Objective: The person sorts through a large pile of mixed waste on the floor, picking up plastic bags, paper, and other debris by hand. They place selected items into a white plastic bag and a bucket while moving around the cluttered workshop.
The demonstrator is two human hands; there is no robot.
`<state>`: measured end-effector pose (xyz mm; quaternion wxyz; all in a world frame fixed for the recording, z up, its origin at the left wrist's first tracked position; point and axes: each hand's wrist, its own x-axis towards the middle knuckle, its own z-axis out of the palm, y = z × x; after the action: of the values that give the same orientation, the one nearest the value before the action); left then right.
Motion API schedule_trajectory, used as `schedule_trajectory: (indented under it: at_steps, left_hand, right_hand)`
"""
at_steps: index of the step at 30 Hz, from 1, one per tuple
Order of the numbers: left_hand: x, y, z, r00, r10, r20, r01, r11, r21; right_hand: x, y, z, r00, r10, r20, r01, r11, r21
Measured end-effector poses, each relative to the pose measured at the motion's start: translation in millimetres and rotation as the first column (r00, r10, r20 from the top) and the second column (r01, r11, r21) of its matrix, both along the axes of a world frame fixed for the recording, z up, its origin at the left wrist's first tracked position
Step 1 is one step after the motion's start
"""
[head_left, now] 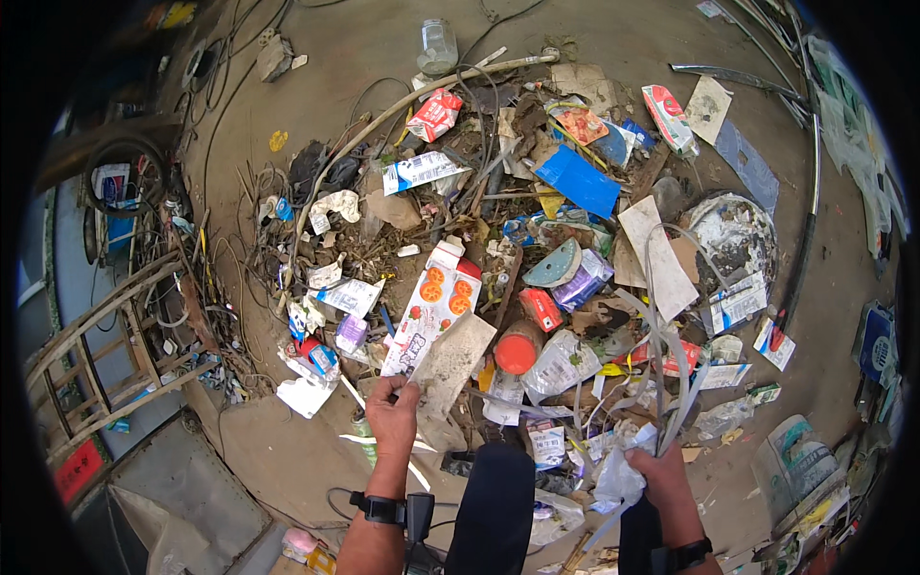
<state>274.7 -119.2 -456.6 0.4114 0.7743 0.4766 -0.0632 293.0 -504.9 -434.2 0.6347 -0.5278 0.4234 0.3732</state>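
Observation:
My left hand (391,414) is closed in a pinch at the lower edge of a flattened white carton (418,326) printed with orange fruit slices. A dirty beige cardboard piece (454,362) overlaps the carton and also meets these fingertips. Lower right, my right hand (663,479) is closed around pale plastic strapping strips (676,407), which loop up over the heap. Crumpled clear plastic (618,479) hangs beside its fingers. Between the hands lie a jar with a red lid (517,354) and a clear plastic package (562,366).
A mixed waste heap spreads ahead, with a blue sheet (579,181), a dirty white round container (733,240) and a long bent pole (450,77). A wooden ladder-like frame (96,355) stands left above a metal bin (196,489). Plastic bags (800,470) lie at right.

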Motion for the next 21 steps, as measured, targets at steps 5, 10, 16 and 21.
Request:
schedule_trajectory:
  at_steps: [5,10,16,21]
  left_hand:
    - [-23.2,34.7,33.0,0.948,0.315,0.04,-0.307,0.941,-0.145]
    - [-73.9,74.8,67.0,0.87,0.47,0.146,-0.437,0.874,-0.212]
    - [-134.6,117.0,112.3,0.823,0.547,0.154,-0.545,0.836,-0.063]
    - [-177.8,121.8,124.4,0.761,0.64,0.106,-0.645,0.764,0.012]
  right_hand:
    - [-4.2,-0.6,-0.4,0.999,0.038,0.004,-0.038,0.999,0.017]
    - [-8.1,-4.3,-2.0,1.0,0.014,0.02,-0.015,0.998,0.067]
    - [-11.8,-4.1,-3.0,0.998,0.056,0.0,-0.056,0.998,0.042]
    - [-13.5,-1.5,-3.0,0.999,0.031,0.029,-0.033,0.998,0.062]
